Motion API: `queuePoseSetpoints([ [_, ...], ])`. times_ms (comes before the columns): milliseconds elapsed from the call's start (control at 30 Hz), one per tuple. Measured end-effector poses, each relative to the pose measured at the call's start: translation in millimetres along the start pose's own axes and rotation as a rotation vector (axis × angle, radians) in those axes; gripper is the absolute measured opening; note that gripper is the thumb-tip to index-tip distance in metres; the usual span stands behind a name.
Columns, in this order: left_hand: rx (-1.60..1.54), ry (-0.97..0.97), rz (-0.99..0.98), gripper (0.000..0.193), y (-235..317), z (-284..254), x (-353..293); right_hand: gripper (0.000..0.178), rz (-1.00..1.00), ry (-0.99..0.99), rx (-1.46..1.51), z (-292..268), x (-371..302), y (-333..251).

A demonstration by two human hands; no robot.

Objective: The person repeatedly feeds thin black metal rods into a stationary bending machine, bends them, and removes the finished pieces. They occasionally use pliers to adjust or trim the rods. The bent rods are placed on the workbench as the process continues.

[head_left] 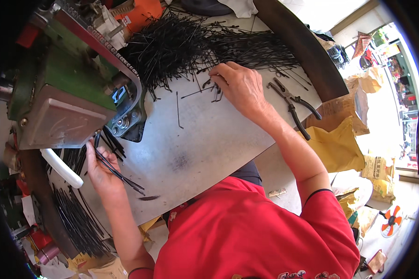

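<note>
My left hand (106, 174), palm up beside the machine, is closed around several thin black rods (121, 176) that slant toward the table's near edge. Their upper ends lie close under the machine's grey metal cover (60, 118). Farther right, my right hand (242, 88) reaches to the near side of a big tangled pile of thin black rods (172, 46) with small looped ends. Its thumb and fingers are drawn together over a few rod ends; what they pinch, if anything, is hidden. One loose bent rod (178, 111) lies between the machine and that hand.
Pliers (291, 100) with dark handles lie partly spread right of my right forearm. A green machine (74, 69) stands at left, with a white handle (63, 168) below it. More black rods (77, 221) lie at lower left. A dark raised rim (307, 51) bounds the metal table (191, 144).
</note>
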State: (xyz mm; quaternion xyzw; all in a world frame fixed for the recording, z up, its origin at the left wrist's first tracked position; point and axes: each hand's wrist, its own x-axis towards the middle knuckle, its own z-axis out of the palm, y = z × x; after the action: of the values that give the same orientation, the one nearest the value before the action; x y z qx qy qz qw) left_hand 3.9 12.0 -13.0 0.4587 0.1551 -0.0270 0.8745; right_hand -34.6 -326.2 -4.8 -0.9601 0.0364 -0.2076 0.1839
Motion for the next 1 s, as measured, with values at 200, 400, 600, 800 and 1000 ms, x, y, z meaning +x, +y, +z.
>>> queuePoseSetpoints([
  [200, 0.131, -0.004, -0.018, 0.028, -9, 28, -19, 0.016, -0.241, -0.199, -0.298, 5, 7, 4],
  [400, 0.14, -0.031, -0.088, 0.015, -13, 26, -28, 0.023, -0.461, 0.057, -0.215, -5, 6, -28],
  [600, 0.271, -0.053, -0.091, 0.017, -18, 37, -26, 0.013, -0.471, -0.146, 0.241, -1, -20, -130],
  [800, 0.312, -0.103, 0.034, 0.018, -21, 37, -15, 0.017, 0.208, -0.448, 0.991, 48, -8, -150],
  [1000, 0.336, -0.106, 0.061, 0.017, -20, 38, -12, 0.017, 0.349, -0.404, 1.149, 58, -1, -154],
])
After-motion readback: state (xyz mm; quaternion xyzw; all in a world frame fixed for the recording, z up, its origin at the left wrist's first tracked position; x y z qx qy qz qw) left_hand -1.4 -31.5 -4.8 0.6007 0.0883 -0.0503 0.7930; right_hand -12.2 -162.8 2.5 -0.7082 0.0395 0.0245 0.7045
